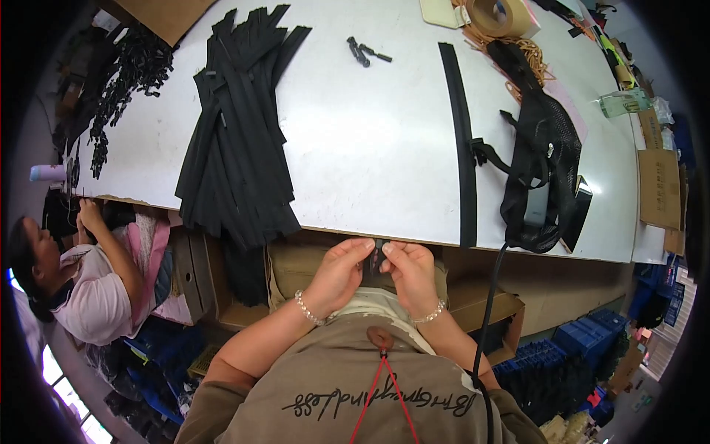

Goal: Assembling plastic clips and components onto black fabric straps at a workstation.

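My left hand (pixel 343 268) and my right hand (pixel 410 268) meet just off the table's near edge, thumbs and fingers pinched together. Between them they grip a narrow black piece (pixel 378 254), largely covered by the fingers, so its exact kind does not show. Farther left on the white table (pixel 347 163) lies a heap of long flat black strips (pixel 240 133), some hanging over the near edge. A single black strip (pixel 460 148) lies lengthwise to the right of my hands. A few small black parts, like zipper pulls (pixel 360 53), rest at the far middle.
A black mesh bag (pixel 543 170) with a phone inside lies on the right, its black cable (pixel 489 318) running down past my right arm. Tape rolls (pixel 492 16) stand behind it. Many small black parts (pixel 133 66) pile at far left, near a seated co-worker (pixel 100 288).
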Demonstrator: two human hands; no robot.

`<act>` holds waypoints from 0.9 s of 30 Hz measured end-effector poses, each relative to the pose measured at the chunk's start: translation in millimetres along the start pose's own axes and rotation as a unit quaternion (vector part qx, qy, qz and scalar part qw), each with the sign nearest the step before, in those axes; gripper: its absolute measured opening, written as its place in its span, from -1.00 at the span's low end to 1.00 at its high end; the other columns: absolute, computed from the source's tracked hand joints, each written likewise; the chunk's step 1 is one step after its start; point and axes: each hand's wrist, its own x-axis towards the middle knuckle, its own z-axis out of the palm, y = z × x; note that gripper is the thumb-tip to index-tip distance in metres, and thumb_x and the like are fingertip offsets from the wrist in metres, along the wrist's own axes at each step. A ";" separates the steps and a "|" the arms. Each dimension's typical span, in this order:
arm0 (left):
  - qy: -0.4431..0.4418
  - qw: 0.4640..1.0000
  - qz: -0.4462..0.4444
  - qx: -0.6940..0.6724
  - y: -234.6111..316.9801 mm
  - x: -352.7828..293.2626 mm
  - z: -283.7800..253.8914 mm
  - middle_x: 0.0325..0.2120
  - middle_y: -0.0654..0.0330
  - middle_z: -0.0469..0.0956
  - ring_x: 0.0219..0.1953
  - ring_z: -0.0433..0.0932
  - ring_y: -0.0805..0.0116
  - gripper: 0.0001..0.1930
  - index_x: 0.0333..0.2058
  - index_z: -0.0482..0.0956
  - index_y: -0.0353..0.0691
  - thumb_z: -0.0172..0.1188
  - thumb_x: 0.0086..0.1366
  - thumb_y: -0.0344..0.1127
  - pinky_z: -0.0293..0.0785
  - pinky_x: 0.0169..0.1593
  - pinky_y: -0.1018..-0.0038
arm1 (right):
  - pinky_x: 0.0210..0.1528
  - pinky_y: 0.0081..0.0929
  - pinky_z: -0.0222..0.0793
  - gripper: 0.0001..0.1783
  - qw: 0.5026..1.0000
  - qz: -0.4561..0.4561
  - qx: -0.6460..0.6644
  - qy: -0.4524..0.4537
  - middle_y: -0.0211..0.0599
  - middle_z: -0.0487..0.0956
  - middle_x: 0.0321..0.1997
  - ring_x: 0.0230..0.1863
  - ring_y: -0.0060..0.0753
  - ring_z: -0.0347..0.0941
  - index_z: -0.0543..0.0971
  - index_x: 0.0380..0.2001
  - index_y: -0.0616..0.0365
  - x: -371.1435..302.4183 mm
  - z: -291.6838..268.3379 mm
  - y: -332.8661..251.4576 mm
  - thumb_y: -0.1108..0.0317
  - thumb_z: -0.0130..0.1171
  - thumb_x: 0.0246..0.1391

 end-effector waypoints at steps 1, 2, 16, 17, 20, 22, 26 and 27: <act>-0.034 0.999 -0.037 -0.002 4.8 -1.8 -0.4 -0.34 0.25 0.53 -0.26 0.46 0.51 -0.88 -0.28 0.52 -0.29 0.09 0.25 -0.38 0.40 -0.10 0.52 | -0.48 -0.74 0.28 -0.95 1.000 0.017 0.000 -0.022 -0.41 0.50 -0.50 -0.55 -0.68 0.36 0.52 -0.42 0.30 -0.9 -2.5 -2.5 0.55 0.15 0.00; -0.040 0.999 -0.032 0.001 10.9 -4.3 0.8 -0.34 0.25 0.53 -0.26 0.46 0.51 -0.88 -0.28 0.52 -0.29 0.09 0.25 -0.38 0.40 -0.10 0.52 | -0.48 -0.74 0.28 -0.95 1.000 0.010 -0.001 -0.025 -0.41 0.50 -0.50 -0.55 -0.68 0.36 0.52 -0.42 0.30 -3.6 -3.6 -6.9 0.55 0.15 0.00; -0.135 0.904 0.094 0.394 101.8 -22.6 71.9 -0.46 0.23 0.59 -0.40 0.52 0.59 -0.88 -0.32 0.59 -0.35 0.20 0.16 -0.46 0.48 -0.28 0.65 | -0.38 -0.74 0.35 -0.69 0.942 -0.044 -0.139 -0.301 -0.32 0.46 -0.20 -0.41 -0.69 0.42 0.31 -0.04 0.28 3.4 31.0 -71.0 0.48 0.01 0.14; -0.136 0.902 0.089 0.401 105.0 -22.4 75.7 -0.46 0.23 0.58 -0.40 0.52 0.59 -0.89 -0.33 0.59 -0.36 0.19 0.17 -0.45 0.48 -0.29 0.66 | -0.38 -0.74 0.35 -0.69 0.941 -0.048 -0.142 -0.304 -0.32 0.46 -0.20 -0.41 -0.69 0.42 0.31 -0.04 0.28 5.9 32.3 -72.0 0.48 0.01 0.14; -0.144 0.883 0.105 0.435 115.1 -20.1 80.3 -0.47 0.24 0.58 -0.41 0.51 0.60 -0.89 -0.34 0.58 -0.36 0.18 0.19 -0.43 0.48 -0.31 0.67 | -0.44 -0.75 0.35 -0.72 0.941 -0.060 -0.127 -0.310 -0.37 0.49 -0.29 -0.45 -0.69 0.43 0.38 -0.09 0.29 11.6 38.2 -76.0 0.45 0.05 0.13; -0.151 0.865 0.128 0.461 121.8 -19.0 83.8 -0.48 0.25 0.57 -0.42 0.50 0.61 -0.89 -0.34 0.57 -0.35 0.17 0.20 -0.43 0.47 -0.32 0.68 | -0.53 -0.78 0.28 -0.80 0.935 -0.029 -0.171 -0.308 -0.46 0.50 -0.45 -0.55 -0.75 0.36 0.49 -0.22 0.28 11.6 37.7 -81.1 0.38 0.09 0.13; -0.165 0.872 0.054 0.459 135.3 -14.8 88.9 -0.51 0.28 0.56 -0.49 0.49 0.64 -0.86 -0.36 0.56 -0.34 0.16 0.22 -0.36 0.47 -0.39 0.69 | -0.62 -0.81 0.18 -0.82 0.937 -0.046 -0.188 -0.290 -0.49 0.49 -0.57 -0.67 -0.77 0.26 0.55 -0.36 0.28 12.1 45.0 -88.1 0.36 0.09 0.12; -0.176 0.868 0.016 0.464 138.7 -15.0 89.8 -0.52 0.29 0.55 -0.52 0.48 0.64 -0.85 -0.37 0.55 -0.33 0.16 0.22 -0.33 0.46 -0.42 0.70 | -0.63 -0.82 0.12 -0.82 0.935 -0.035 -0.196 -0.294 -0.51 0.48 -0.58 -0.67 -0.80 0.22 0.55 -0.35 0.27 10.6 46.6 -90.8 0.35 0.08 0.13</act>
